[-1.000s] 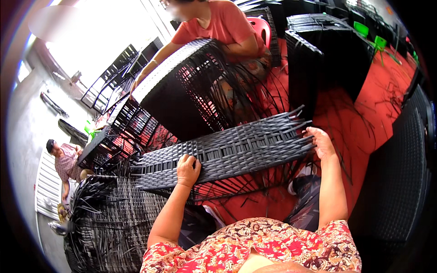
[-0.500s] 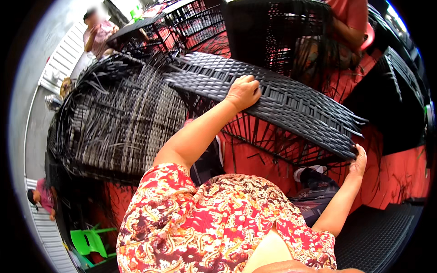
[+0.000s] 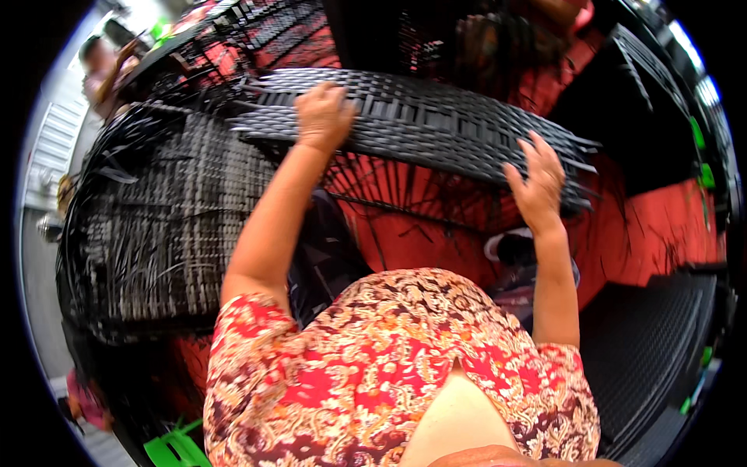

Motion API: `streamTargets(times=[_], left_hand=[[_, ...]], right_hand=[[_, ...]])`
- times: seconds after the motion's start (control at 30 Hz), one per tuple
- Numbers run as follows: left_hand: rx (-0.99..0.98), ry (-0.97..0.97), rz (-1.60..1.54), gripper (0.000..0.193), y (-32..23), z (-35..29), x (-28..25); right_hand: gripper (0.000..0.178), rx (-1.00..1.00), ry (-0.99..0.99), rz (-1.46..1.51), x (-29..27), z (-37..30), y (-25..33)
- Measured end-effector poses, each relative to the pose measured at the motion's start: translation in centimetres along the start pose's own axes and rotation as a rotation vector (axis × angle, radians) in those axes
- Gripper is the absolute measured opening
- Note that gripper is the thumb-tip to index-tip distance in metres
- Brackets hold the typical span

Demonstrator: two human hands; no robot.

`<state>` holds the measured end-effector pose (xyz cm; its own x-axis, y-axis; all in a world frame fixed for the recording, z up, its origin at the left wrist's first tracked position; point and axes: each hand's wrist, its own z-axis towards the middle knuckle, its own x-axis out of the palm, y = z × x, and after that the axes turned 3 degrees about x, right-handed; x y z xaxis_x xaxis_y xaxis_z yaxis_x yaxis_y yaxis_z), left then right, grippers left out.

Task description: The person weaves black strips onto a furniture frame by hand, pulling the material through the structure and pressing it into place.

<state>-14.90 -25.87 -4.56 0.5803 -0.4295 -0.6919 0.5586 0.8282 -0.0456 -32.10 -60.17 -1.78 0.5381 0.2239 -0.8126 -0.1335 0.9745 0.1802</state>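
Note:
Before me stretches a long woven black-grey wicker panel (image 3: 443, 117) on a frame, slanting down to the right, with loose strand ends at both ends. My left hand (image 3: 323, 117) rests on its left part, fingers curled down against the weave; whatever they may hold is hidden. Over the panel's right end is my right hand (image 3: 537, 183), its fingers spread and nothing gripped. Dark unwoven strands (image 3: 389, 187) hang below the panel's near edge.
A large wicker piece (image 3: 179, 210) with loose strands stands at left. Black woven pieces (image 3: 654, 358) lie at lower right, and a dark one (image 3: 622, 117) stands at far right. A green plastic chair (image 3: 177, 447) is at lower left. People sit at far left and at the back.
My left hand has shifted left along the panel. My right hand has let go of the panel's lower right corner and moved up and left, fingers spreading. The view has shifted too.

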Motion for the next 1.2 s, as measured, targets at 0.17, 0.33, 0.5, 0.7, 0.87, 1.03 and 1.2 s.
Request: streamTargets(times=[0.17, 0.33, 0.5, 0.7, 0.87, 1.03, 1.2], left_hand=[[-0.165, 0.169, 0.077, 0.030, 4.6, -4.9, 0.1], [-0.159, 0.049, 0.075, 0.023, 3.9, -5.3, 0.2], [-0.138, 0.006, 0.050, 0.021, 3.6, -5.0, 0.2], [-0.123, -0.077, 0.051, 0.016, 4.5, -5.4, 0.0], [-0.117, -0.080, 0.099, 0.021, 3.2, -5.6, 0.0], [-0.117, -0.248, -0.466, 0.021, 8.0, -10.1, -8.1], [-1.030, -0.047, -0.244, 0.030, 13.6, -31.2, -9.8]], right_hand=[[0.059, 0.006, 0.107, -0.133, 3.6, -0.6, -0.5], [0.055, 0.039, 0.088, -0.139, 3.2, -1.0, 0.3], [0.051, 0.057, 0.083, -0.161, 3.1, -1.0, 0.2], [0.062, -0.039, 0.031, -0.096, 3.5, 0.4, 2.0], [0.068, -0.327, 0.138, 0.020, 6.3, 4.5, 9.5], [0.068, -0.403, 0.312, 0.004, 7.6, 5.2, 10.2], [0.065, -0.403, 0.276, 0.016, 4.9, 4.8, 7.5]])
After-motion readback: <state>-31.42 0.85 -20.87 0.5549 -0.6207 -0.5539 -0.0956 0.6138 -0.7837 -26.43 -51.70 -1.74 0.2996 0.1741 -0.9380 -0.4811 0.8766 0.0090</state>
